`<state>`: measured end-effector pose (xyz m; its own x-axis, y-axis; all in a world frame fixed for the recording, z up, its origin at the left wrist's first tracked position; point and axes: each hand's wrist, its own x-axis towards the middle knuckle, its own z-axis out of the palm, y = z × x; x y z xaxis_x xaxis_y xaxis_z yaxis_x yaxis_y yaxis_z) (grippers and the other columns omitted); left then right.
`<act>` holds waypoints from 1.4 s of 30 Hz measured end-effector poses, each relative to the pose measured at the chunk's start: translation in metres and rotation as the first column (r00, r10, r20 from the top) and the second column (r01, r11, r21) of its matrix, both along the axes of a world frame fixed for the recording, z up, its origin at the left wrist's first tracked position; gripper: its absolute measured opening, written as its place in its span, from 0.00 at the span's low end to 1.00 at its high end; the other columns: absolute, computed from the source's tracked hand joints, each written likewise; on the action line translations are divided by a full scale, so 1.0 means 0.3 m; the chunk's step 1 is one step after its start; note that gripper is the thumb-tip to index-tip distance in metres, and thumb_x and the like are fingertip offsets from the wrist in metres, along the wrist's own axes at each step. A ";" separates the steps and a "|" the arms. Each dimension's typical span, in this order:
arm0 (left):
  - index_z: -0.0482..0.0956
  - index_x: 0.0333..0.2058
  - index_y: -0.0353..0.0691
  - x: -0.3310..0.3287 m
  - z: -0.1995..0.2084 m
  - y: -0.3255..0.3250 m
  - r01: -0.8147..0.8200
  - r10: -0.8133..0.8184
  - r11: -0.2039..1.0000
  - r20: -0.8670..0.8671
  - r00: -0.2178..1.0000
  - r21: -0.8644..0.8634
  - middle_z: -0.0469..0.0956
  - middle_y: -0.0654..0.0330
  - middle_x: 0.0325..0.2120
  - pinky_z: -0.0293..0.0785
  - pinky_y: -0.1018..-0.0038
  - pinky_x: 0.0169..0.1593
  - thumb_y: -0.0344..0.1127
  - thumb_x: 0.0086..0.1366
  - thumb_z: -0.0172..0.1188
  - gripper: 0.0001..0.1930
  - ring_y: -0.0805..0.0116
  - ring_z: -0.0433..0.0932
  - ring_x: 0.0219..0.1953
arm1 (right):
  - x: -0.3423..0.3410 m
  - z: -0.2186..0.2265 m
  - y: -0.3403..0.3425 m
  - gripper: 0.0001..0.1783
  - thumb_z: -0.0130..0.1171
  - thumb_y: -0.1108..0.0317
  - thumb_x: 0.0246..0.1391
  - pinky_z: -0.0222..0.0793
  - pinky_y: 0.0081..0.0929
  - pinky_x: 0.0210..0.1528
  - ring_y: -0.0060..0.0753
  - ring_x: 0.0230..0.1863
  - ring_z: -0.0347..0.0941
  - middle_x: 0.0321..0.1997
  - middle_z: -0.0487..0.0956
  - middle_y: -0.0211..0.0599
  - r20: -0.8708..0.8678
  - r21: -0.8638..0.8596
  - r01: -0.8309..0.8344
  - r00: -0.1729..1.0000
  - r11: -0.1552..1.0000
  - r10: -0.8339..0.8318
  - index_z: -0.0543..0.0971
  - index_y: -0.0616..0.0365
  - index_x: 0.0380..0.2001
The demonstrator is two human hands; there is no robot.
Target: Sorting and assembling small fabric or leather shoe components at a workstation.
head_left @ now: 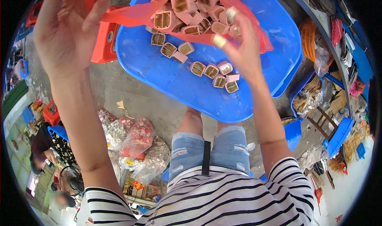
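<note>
A thin red plastic bag [256, 21] lies spread over a blue plastic tub [159, 74], filled with small pink box-like pieces [181, 5] that have brownish hollow insides. My left hand [69, 31], raised at the upper left, grips a stretched edge of the bag; part of its grip is cut off by the frame. Over the bag's right side is my right hand [244, 46], its thumb and forefinger apart and tipped with pale finger covers. Several more pink pieces [211, 70] lie loose in the tub below the bag.
A red plastic stool [105, 43] stands left of the tub. Clear bags of small parts [137, 142] sit on the floor by my legs. At right are an orange basket [307, 39], a blue crate [306, 92] and a tipped stool [340, 136]. Other people [43, 146] are at far left.
</note>
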<state>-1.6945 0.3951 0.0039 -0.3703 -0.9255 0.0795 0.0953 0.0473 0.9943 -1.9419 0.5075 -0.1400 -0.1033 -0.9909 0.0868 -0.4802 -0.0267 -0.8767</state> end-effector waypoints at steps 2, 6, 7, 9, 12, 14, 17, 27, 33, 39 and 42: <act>0.59 0.59 0.25 0.018 -0.014 0.016 -0.034 0.034 0.999 -0.053 0.998 -0.003 0.66 0.45 0.57 0.71 0.90 0.23 0.47 0.69 0.44 0.30 0.77 0.73 0.29 | -0.012 -0.092 0.158 0.32 0.66 0.65 0.42 0.67 0.38 0.54 0.49 0.55 0.68 0.54 0.71 0.47 0.024 0.291 -0.223 0.974 0.930 0.226 0.70 0.58 0.53; 0.59 0.58 0.25 0.011 -0.026 0.028 -0.045 0.046 0.999 -0.039 0.998 0.025 0.66 0.45 0.56 0.71 0.90 0.22 0.47 0.69 0.44 0.30 0.77 0.73 0.29 | -0.147 -0.426 0.456 0.37 0.63 0.71 0.39 0.70 0.42 0.53 0.52 0.52 0.70 0.60 0.65 0.46 -0.380 0.476 -0.204 0.829 0.855 0.410 0.67 0.49 0.57; 0.59 0.58 0.24 0.009 -0.027 0.030 -0.052 0.053 0.998 -0.028 0.998 0.028 0.67 0.45 0.56 0.71 0.90 0.22 0.48 0.69 0.44 0.30 0.77 0.73 0.29 | -0.179 -0.515 0.474 0.39 0.63 0.73 0.38 0.72 0.42 0.51 0.53 0.50 0.72 0.62 0.62 0.48 -0.516 0.541 -0.146 0.720 0.828 0.464 0.66 0.45 0.59; 0.59 0.58 0.24 0.002 -0.051 0.038 -0.062 0.063 0.997 -0.015 0.998 0.042 0.67 0.45 0.56 0.70 0.90 0.22 0.48 0.69 0.44 0.31 0.77 0.73 0.29 | -0.200 -0.600 0.444 0.41 0.62 0.75 0.37 0.73 0.42 0.50 0.54 0.48 0.73 0.64 0.59 0.49 -0.626 0.597 -0.069 0.583 0.800 0.518 0.65 0.42 0.60; 0.60 0.58 0.24 -0.003 -0.048 0.050 -0.081 0.080 0.995 0.007 0.997 0.053 0.67 0.45 0.55 0.70 0.91 0.22 0.48 0.69 0.45 0.31 0.78 0.73 0.29 | -0.187 -0.634 0.372 0.45 0.61 0.81 0.33 0.75 0.41 0.46 0.56 0.50 0.72 0.64 0.58 0.49 -0.430 0.678 -0.246 0.632 0.693 0.645 0.65 0.41 0.60; 0.60 0.58 0.23 -0.001 -0.020 0.048 -0.094 0.094 0.994 0.017 0.995 0.048 0.68 0.46 0.55 0.70 0.91 0.21 0.49 0.69 0.45 0.31 0.78 0.73 0.29 | -0.202 -0.631 0.343 0.44 0.65 0.77 0.31 0.74 0.44 0.46 0.60 0.47 0.72 0.62 0.60 0.49 -0.386 0.686 -0.319 0.601 0.653 0.699 0.66 0.43 0.58; 0.60 0.58 0.23 0.000 0.003 0.028 -0.129 0.129 0.991 0.031 0.991 0.024 0.68 0.46 0.54 0.70 0.91 0.21 0.49 0.69 0.45 0.32 0.78 0.73 0.29 | -0.230 -0.591 0.378 0.43 0.69 0.71 0.29 0.73 0.45 0.46 0.61 0.46 0.73 0.60 0.64 0.50 -0.319 0.613 -0.296 0.755 0.732 0.572 0.67 0.48 0.55; 0.66 0.55 0.29 0.027 -0.020 0.029 -0.152 0.212 0.938 -0.171 0.962 0.311 0.74 0.54 0.31 0.53 0.84 0.20 0.48 0.67 0.41 0.27 0.79 0.59 0.19 | -0.242 -0.510 0.285 0.45 0.69 0.56 0.30 0.69 0.38 0.53 0.51 0.52 0.72 0.54 0.72 0.51 -0.075 0.862 -0.298 0.725 0.410 0.684 0.67 0.62 0.56; 0.68 0.51 0.27 0.036 0.000 0.032 -0.068 0.102 0.970 -0.135 0.986 0.233 0.74 0.54 0.29 0.55 0.84 0.21 0.47 0.65 0.45 0.27 0.78 0.66 0.25 | -0.169 -0.039 0.026 0.37 0.67 0.58 0.41 0.67 0.25 0.52 0.25 0.51 0.71 0.50 0.75 0.35 0.583 0.384 -0.419 0.801 0.822 0.136 0.69 0.63 0.55; 0.69 0.51 0.27 0.015 -0.015 0.027 -0.076 0.108 0.978 -0.158 0.982 0.197 0.74 0.54 0.29 0.55 0.85 0.22 0.46 0.66 0.44 0.26 0.77 0.67 0.26 | -0.018 -0.059 -0.134 0.28 0.65 0.61 0.46 0.70 0.28 0.41 0.31 0.41 0.75 0.41 0.77 0.43 0.004 0.190 0.070 0.997 0.979 -0.073 0.72 0.64 0.50; 0.64 0.57 0.26 0.139 -0.049 -0.021 0.276 -0.199 0.943 -0.349 0.916 0.187 0.61 0.37 0.59 0.71 0.87 0.30 0.46 0.66 0.43 0.29 0.73 0.74 0.38 | 0.011 -0.102 0.090 0.26 0.65 0.64 0.44 0.71 0.34 0.42 0.39 0.40 0.76 0.41 0.76 0.46 0.066 0.277 -0.122 0.992 0.953 0.108 0.74 0.61 0.48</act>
